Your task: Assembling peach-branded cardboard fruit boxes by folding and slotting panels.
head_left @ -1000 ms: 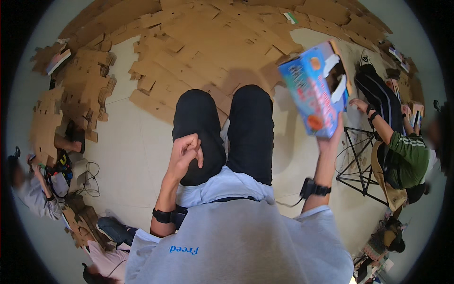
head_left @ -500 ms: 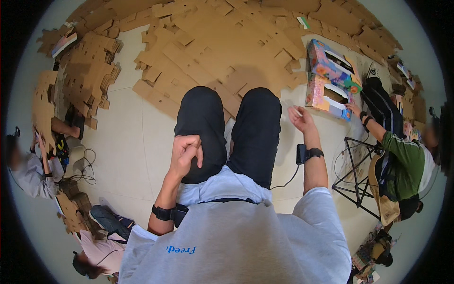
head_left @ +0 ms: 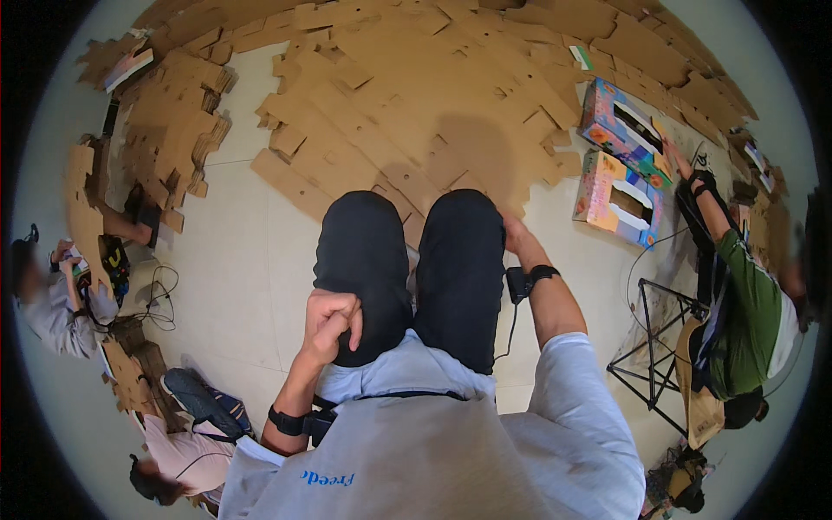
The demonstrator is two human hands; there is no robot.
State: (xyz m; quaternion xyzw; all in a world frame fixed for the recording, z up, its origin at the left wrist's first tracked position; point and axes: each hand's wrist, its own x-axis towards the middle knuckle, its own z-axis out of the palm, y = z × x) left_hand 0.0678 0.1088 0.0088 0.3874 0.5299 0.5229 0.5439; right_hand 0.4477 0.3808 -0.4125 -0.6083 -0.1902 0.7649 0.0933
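Note:
My left hand (head_left: 332, 326) rests curled on the black trouser leg (head_left: 364, 260) over my left thigh, fingers folded in and nothing seen in them. Beside the outer side of my right knee is my right hand (head_left: 518, 237); its fingers are mostly hidden behind the knee. Beyond that hand, to the right, lie two colourful cardboard boxes (head_left: 594, 208) with cut-out tops, one behind the other. A black device on a strap (head_left: 527, 281) sits on my right wrist, and a black band (head_left: 295, 422) circles my left wrist.
Flattened cardboard sheets (head_left: 373, 113) cover the floor ahead, and more stacks (head_left: 186, 121) lie far left. A co-worker in green (head_left: 752, 303) reaches toward the farther box. A black folding stool frame (head_left: 654, 347) stands at right. Other people sit along the left.
My right hand has moved left and down, from beside the boxes to my right knee. The co-worker's hand has shifted from the nearer box to the farther one. The two boxes now sit farther apart.

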